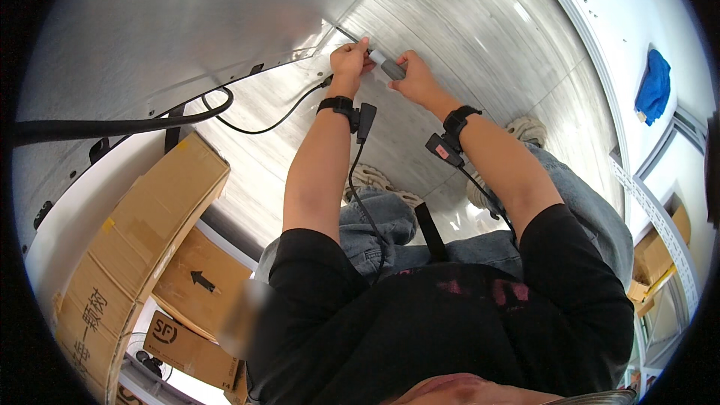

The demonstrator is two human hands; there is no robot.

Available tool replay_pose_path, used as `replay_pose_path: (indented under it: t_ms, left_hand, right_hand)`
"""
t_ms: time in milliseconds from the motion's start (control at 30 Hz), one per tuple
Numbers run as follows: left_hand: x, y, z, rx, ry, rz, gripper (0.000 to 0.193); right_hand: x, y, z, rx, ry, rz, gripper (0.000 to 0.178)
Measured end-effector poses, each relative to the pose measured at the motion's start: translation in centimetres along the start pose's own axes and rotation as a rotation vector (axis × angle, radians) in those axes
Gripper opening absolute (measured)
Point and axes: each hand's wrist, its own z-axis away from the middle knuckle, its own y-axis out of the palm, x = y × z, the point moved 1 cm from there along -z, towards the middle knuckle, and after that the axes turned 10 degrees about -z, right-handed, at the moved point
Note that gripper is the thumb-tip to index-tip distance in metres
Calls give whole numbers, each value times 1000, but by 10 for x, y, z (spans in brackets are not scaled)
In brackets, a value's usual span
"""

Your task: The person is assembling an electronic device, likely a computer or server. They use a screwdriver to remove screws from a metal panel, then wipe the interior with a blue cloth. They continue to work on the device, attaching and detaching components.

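Note:
Out in front of me, over the floor, is a grey cylindrical cable connector (391, 67), light grey at one end and darker at the other. My right hand (417, 81) is closed around its darker end, thumb and fingers on opposite sides. At the light end, my left hand (349, 61) pinches the dark cable (347, 33) where it meets the connector. That cable runs up toward the lower edge of a large metal cabinet (225, 15). Part of the left fingers' grip is hidden behind the hand.
A thin black cord (274, 129) curves across the floor beside my left wrist. Cardboard boxes (142, 232) are stacked at my left. On the right, a blue cloth (654, 86) lies on a white surface. Black devices with cords are strapped to both wrists.

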Motion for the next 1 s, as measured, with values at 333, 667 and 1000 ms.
replay_pose_path:
  t_ms: [333,667,1000]
  left_hand:
    - [8,-6,-12,41,39,4,20]
    - [6,-12,-6,46,57,-73,22]
    - [16,-10,-12,58,56,39,24]
  right_hand:
    - [10,-8,2,314,567,-638,48]
    - [4,7,3,86,218,-177,53]
    - [17,5,5,141,290,-338,50]
